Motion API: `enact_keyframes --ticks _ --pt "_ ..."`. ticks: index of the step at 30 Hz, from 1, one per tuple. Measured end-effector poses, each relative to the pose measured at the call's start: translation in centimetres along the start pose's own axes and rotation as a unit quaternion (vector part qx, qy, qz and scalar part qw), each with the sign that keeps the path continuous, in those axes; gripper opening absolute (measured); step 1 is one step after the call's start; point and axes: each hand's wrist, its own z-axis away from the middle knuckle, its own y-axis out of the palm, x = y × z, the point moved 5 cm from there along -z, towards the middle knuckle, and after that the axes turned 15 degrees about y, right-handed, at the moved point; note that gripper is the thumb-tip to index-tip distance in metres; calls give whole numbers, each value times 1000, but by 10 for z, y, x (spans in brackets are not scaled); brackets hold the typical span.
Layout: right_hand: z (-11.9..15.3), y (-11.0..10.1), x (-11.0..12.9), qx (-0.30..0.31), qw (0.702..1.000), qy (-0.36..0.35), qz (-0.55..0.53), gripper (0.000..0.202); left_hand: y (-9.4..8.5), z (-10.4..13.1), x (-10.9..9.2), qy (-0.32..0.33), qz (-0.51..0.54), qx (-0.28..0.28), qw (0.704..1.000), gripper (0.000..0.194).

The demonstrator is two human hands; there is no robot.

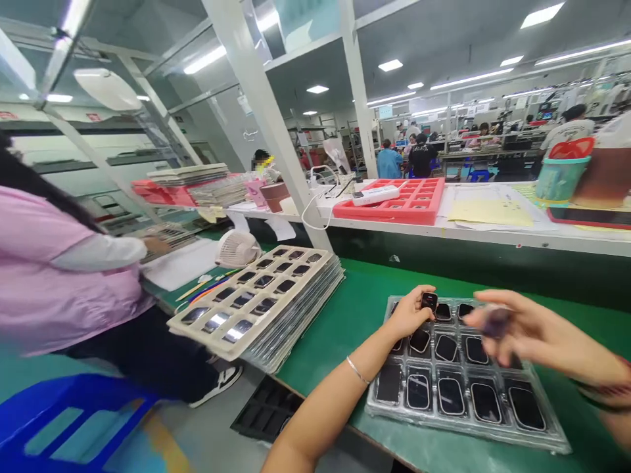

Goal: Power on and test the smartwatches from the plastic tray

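My left hand (pixel 411 312) pinches a small dark watch case (pixel 428 301) over the back left part of a clear plastic tray (pixel 444 430). Blurred by motion, my right hand (pixel 525 325) has its fingers curled round a dark piece (pixel 495 322) above the tray's back right part. Rows of dark, rounded watch faces with pale rims lie in the tray's pockets, among them one at the front (pixel 451 396). My hands cover some of the back pockets.
Left of the tray, a stack of trays (pixel 296 328) holds more watch faces. A small fan (pixel 238 248) stands behind it. Red trays (pixel 394 209) and a teal cup (pixel 562 177) rest on the shelf. A person in pink (pixel 73 276) works at far left.
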Motion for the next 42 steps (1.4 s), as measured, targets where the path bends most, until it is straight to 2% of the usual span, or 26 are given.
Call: enact_keyframes --ticks 2,7,14,19,29,34,42 --pt "-15 -3 -7 -20 999 26 -10 46 0 -1 -1 4 2 -2 1000 53" --pt "-50 -17 -37 -110 992 55 -17 29 -1 -2 -3 -4 -8 8 1000 52" --pt "-58 -16 -62 -98 992 67 -34 39 1 -1 -7 -9 14 5 1000 49" --pt "-60 -18 -69 -92 993 63 -24 40 0 -1 -5 -5 23 -1 1000 40" --pt "-58 -15 -71 -87 994 66 -5 47 2 1 -10 -11 19 -8 1000 51" --pt "-58 -20 -70 -106 992 52 -48 57 1 1 -8 -22 46 3 999 58" --pt "-60 -25 -74 -91 992 62 -65 51 0 1 -4 -15 65 34 997 63"
